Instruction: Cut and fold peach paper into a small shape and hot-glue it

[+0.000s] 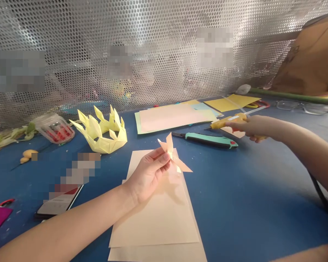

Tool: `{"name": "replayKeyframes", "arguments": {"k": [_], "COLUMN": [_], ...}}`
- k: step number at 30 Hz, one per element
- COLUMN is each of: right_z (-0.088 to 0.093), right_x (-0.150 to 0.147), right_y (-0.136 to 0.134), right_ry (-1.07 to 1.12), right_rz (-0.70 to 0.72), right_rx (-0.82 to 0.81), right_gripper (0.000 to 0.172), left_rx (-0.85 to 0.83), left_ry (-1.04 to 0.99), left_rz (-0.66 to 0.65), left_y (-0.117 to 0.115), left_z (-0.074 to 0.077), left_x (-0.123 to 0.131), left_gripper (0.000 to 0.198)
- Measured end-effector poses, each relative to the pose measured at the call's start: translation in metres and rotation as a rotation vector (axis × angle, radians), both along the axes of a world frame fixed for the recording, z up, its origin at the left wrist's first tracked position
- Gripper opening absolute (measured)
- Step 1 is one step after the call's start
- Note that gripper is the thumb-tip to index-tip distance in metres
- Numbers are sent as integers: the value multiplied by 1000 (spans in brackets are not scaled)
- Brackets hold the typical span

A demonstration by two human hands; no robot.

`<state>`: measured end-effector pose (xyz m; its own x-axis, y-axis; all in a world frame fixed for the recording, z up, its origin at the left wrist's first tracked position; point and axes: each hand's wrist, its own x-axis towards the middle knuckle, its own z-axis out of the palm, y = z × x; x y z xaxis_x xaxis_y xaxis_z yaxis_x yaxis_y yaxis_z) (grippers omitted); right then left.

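Between the thumb and fingers of my left hand (150,174) is a small folded peach paper piece (182,165) with several pointed blades, held just above the desk. Beneath it lie overlapping peach paper sheets (153,227), where its shadow falls. Over on the right, my right hand (253,127) is closed around a yellow hot glue gun (228,122), its nozzle pointing left. A green-handled cutting tool (210,140) with a dark blade rests between the two hands. The folded piece's centre is partly covered by my left fingertips.
A yellow folded-paper crown (109,142) stands at left, beside a clear tub (54,129) with red bits. A phone (61,202) lies nearer me. Stacked coloured paper (175,118), yellow sheets (232,102) and glasses (303,107) sit along the perforated metal screen (164,54).
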<state>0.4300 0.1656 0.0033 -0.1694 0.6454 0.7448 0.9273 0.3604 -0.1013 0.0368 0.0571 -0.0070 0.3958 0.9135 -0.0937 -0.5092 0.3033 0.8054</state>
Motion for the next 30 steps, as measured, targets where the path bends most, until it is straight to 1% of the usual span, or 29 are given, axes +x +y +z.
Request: {"name": "replayKeyframes", "arguments": {"k": [2, 3, 5, 8, 9, 10, 11, 13, 15, 16, 17, 18, 20, 22, 24, 30], "right_z": [15, 21, 30, 32, 30, 29, 26, 22, 18, 16, 15, 13, 10, 7, 5, 1], "right_x": [-3, -6, -15, -45, -60, -78, -96, -133, -162, -173, -181, -187, -192, -193, -193, -194], "right_y": [7, 9, 8, -7, -16, -26, -37, -61, -83, -93, -101, -108, -116, -118, -117, -116], "right_ry": [-33, -40, -37, 10, 39, 64, 85, 109, 148, 183, 309, 418, 571, 674, 738, 865], "right_rz": [13, 19, 39, 84, 111, 154, 218, 387, 533, 612, 731, 824, 880, 899, 919, 970], "right_rx": [-96, -131, -172, -177, -164, -160, -167, -237, -305, -351, -455, -538, -619, -638, -663, -812], "right_gripper": [27, 26, 28, 26, 31, 34, 33, 32, 36, 36, 35, 33, 36, 41, 45, 45], "left_rx": [7, 10, 15, 24, 26, 26, 26, 25, 26, 29, 31, 33, 37, 39, 41, 64], "left_ry": [5, 7, 10, 8, 7, 5, 4, 1, 3, 6, 9, 11, 13, 13, 16, 28], "left_rz": [-10, -15, -23, -36, -42, -47, -51, -51, -49, -50, -54, -60, -69, -73, -76, -65], "left_y": [0, 0, 1, 1, 1, 1, 1, 1, 2, 2, 2, 2, 3, 3, 4, 2], "left_z": [0, 0, 0, 0, 0, 0, 0, 0, -1, -2, -2, -3, -3, -3, -2, 0], "left_x": [1, 1, 1, 0, 0, 0, 0, -1, -1, 0, 0, 1, 2, 3, 3, 4], "left_gripper": [31, 31, 31, 32, 33, 34, 36, 40, 39, 39, 40, 41, 43, 43, 41, 32]}}
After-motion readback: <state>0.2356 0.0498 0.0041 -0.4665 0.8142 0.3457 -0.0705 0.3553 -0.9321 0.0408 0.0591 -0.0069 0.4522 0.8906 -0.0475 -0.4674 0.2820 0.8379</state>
